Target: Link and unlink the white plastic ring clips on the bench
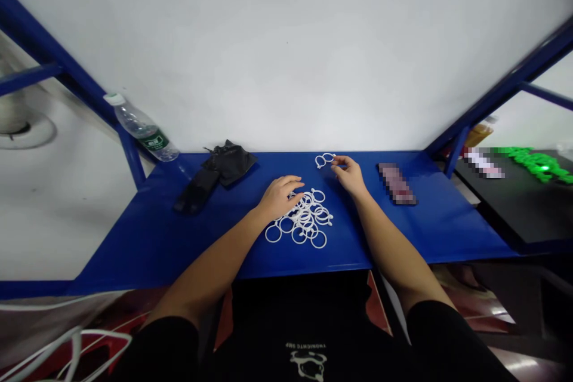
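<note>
A loose heap of white plastic rings (305, 218), each with a small knob, lies on the blue tabletop in front of me. My left hand (282, 196) rests over the upper left of this heap, fingers stretched out and apart, covering some of the rings. Farther back, near the wall, two white rings (320, 161) lie side by side. The fingertips of my right hand (351, 175) are at the right-hand one of this pair, with thumb and forefinger slightly apart. No ring is visibly gripped in either hand.
At the back left a clear water bottle (152, 136) leans beside a black pouch (231, 162) and a dark flat object (197, 190). A blurred-out phone-shaped object (397, 184) lies right of my right arm. Bright green pieces (537, 162) sit on a black surface farther right.
</note>
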Available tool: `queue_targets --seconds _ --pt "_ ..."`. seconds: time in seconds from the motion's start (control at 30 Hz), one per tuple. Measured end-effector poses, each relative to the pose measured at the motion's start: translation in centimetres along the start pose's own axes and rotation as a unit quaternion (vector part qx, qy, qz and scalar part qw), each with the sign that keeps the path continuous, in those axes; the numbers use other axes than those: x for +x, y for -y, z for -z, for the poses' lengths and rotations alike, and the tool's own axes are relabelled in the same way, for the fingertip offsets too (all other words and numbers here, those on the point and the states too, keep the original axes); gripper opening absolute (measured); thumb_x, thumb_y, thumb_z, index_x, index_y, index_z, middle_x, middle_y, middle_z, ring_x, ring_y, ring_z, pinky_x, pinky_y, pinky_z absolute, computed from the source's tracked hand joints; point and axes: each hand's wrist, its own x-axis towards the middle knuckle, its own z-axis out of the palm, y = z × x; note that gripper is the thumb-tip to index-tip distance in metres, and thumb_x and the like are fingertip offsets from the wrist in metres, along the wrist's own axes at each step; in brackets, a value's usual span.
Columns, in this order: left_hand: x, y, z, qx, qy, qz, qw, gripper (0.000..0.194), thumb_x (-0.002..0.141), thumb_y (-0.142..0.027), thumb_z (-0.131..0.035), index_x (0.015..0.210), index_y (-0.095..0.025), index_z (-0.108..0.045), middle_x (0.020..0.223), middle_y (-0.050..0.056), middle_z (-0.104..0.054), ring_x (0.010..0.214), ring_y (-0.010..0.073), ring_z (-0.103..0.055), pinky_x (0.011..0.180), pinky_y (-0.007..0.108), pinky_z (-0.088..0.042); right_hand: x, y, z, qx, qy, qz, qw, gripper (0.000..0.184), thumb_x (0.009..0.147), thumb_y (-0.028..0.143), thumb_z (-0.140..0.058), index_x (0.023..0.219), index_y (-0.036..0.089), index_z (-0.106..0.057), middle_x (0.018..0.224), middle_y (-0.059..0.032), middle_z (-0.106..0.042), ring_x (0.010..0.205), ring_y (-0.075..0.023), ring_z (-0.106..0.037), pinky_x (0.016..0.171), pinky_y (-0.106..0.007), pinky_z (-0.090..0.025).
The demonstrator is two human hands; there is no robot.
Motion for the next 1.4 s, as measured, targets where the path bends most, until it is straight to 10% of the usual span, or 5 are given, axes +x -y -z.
queue_targets --seconds 0.37,0.63,0.97,1.23,1.4 --pt "0.2 -0.4 0.3 -0.002 0.056 -0.009 0.998 0.021 0.107 -0.034 -0.074 0.123 -0.022 -0.079 0.123 0.01 -0.081 0.116 0.0269 -0.077 0.105 0.051 -0.062 -2.2 2.8 1.2 -0.116 0.286 0.158 0.938 0.032 0.085 0.025 -0.079 0.116 0.022 -0.083 0.108 -0.0059 -0.082 0.088 -0.0211 -0.071 0.081 -0.035 -0.057" --pt "0.2 -0.3 0.2 0.006 0.074 0.005 0.997 0.028 0.108 -0.037 -0.073 0.131 -0.022 -0.076 0.126 0.01 -0.081 0.118 0.0282 -0.076 0.107 0.051 -0.059 -2.7 2.9 -0.7 -0.206 0.295 0.2 0.911 0.026 0.088 0.009 -0.074 0.106 0.023 -0.085 0.097 -0.0053 -0.077 0.088 -0.0212 -0.07 0.084 -0.035 -0.055" --pt "0.3 -0.8 0.7 0.013 0.074 0.007 0.997 0.021 0.111 -0.04 -0.066 0.116 -0.022 -0.075 0.114 0.007 -0.082 0.107 0.0263 -0.075 0.103 0.047 -0.054 -6.0 5.9 -3.2 -0.09 0.137 0.237 0.957 0.018 0.1 0.028 -0.065 0.113 0.025 -0.077 0.1 -0.0065 -0.076 0.077 -0.019 -0.063 0.075 -0.034 -0.053" --pt "0.7 -1.0 1.1 0.001 0.047 -0.01 0.999 0.027 0.116 -0.027 -0.048 0.116 -0.02 -0.074 0.109 0.008 -0.082 0.102 0.0246 -0.075 0.099 0.043 -0.053 -5.5 6.0 -2.7 -0.062 0.187 0.288 0.937 0.017 0.101 0.03 -0.062 0.106 0.023 -0.077 0.096 -0.0059 -0.076 0.082 -0.0199 -0.066 0.078 -0.034 -0.053" --pt "0.5 -0.9 0.9 0.002 0.061 -0.015 0.998 0.026 0.117 -0.033 -0.051 0.121 -0.02 -0.074 0.111 0.008 -0.081 0.103 0.0249 -0.074 0.097 0.042 -0.053 -5.3 5.6 -3.2 -0.007 0.225 0.186 0.957 0.01 0.09 0.027 -0.061 0.086 0.021 -0.069 0.074 0.0015 -0.064 0.067 -0.0159 -0.056 0.067 -0.029 -0.045"
